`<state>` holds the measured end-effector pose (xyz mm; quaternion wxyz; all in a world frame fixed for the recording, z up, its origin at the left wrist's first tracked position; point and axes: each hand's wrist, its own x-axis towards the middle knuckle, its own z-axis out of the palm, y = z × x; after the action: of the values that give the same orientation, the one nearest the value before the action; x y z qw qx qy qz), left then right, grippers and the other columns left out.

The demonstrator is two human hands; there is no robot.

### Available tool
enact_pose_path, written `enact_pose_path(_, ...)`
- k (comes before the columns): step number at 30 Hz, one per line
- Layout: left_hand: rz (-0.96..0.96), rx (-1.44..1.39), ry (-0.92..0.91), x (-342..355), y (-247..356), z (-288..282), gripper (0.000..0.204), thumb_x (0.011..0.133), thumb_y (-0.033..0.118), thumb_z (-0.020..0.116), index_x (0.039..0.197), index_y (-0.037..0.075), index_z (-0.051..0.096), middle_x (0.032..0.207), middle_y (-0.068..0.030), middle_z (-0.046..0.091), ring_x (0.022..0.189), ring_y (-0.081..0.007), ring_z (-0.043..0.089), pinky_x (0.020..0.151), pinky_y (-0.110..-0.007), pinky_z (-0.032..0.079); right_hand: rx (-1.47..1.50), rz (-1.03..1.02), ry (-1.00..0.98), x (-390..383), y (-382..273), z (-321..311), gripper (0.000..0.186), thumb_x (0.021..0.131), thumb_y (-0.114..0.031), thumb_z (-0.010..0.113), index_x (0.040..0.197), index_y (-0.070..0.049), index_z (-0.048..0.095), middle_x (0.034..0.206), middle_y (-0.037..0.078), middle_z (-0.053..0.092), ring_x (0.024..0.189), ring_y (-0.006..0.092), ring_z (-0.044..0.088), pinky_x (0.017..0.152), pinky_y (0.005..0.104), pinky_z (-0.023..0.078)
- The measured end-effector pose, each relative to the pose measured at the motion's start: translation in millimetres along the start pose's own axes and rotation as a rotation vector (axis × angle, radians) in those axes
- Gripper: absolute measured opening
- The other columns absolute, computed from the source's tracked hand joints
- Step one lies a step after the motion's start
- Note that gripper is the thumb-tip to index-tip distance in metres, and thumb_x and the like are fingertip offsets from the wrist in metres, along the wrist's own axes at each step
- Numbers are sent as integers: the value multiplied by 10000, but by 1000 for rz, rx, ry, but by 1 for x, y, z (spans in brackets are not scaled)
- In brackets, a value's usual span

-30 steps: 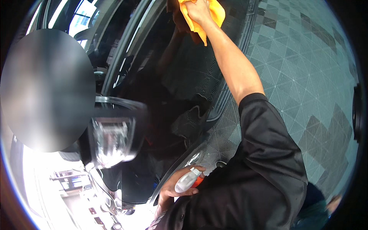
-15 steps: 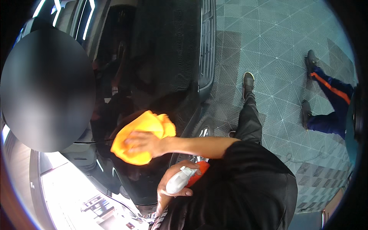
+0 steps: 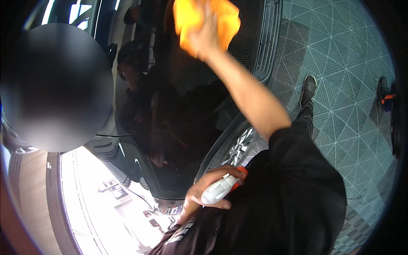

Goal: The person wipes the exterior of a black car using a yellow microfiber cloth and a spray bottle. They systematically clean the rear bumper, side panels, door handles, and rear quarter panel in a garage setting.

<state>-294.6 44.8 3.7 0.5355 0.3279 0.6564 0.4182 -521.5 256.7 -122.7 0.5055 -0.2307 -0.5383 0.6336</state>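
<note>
A bright orange cloth (image 3: 231, 21) lies spread under my right hand (image 3: 206, 36), pressed to the glossy black body panel of a car (image 3: 178, 114). The right arm is stretched far out across the panel, and hand and cloth are slightly blurred. Close to my body, my left hand (image 3: 204, 187) is wrapped round a spray bottle with a white trigger head (image 3: 219, 190). Part of its orange-red body (image 3: 241, 173) shows beyond the fingers; my hand and dark shirt hide the rest. Reflections of people show in the black paint.
The car's wheel (image 3: 240, 146) is just beyond the bottle, and its slatted grille (image 3: 268, 42) lies farther off. Patterned grey floor tiles (image 3: 340, 85) extend to the right, with a dark shoe (image 3: 309, 87) on them. Another person's foot (image 3: 382, 91) is at the right edge. A blurred oval covers the left.
My right hand has swept the cloth forward and to the right over the panel, straightening the arm. My left hand keeps the spray bottle close to my body. The view has shifted.
</note>
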Motion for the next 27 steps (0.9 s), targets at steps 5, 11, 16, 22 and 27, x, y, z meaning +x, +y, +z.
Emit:
enact_pose_path(5, -30, 88, -75, -1, 10, -3, 801, 718, 479, 881, 1265, -27, 587, 1201, -189, 649, 1161, -368, 607, 1001, -464, 464, 50, -241, -810, -237, -72, -42, 660, 790, -164, 686, 1428, -271, 554, 1580, 72, 413, 1531, 354, 229, 1213, 609, 146)
enact_pose_path(11, 39, 89, -83, 0, -1, -8, 795, 730, 482, 870, 1268, -28, 582, 1214, -185, 642, 1155, -357, 613, 992, -451, 474, -84, -286, -464, -125, -22, -34, 760, 710, -195, 817, 1424, -213, 557, 1557, 72, 458, 1512, 361, 266, 1193, 629, 174)
enact_pose_path(16, -59, 121, -97, 5, 12, -9, 798, 731, 488, 866, 1273, -25, 583, 1226, -177, 640, 1159, -346, 613, 994, -449, 476, -91, -162, -665, -226, -58, -49, 652, 809, -248, 744, 1432, -196, 557, 1569, 109, 438, 1502, 384, 286, 1193, 629, 156)
enact_pose_path(22, -11, 35, -102, 17, 7, -9, 799, 723, 482, 871, 1269, -29, 591, 1222, -183, 641, 1154, -343, 615, 997, -453, 472, -45, -233, -553, -121, -17, -35, 795, 627, -118, 793, 1388, -228, 587, 1531, 86, 487, 1512, 394, 267, 1184, 656, 169)
enact_pose_path(27, -18, 47, -86, 9, 4, -8, 826, 703, 470, 889, 1285, -28, 580, 1206, -187, 642, 1160, -344, 609, 1004, -455, 464, 318, 49, 130, 108, 48, -19, 551, 940, -201, 576, 1438, -15, 433, 1193, 212, 627, 1111, 342, 608, 956, 428, 491)
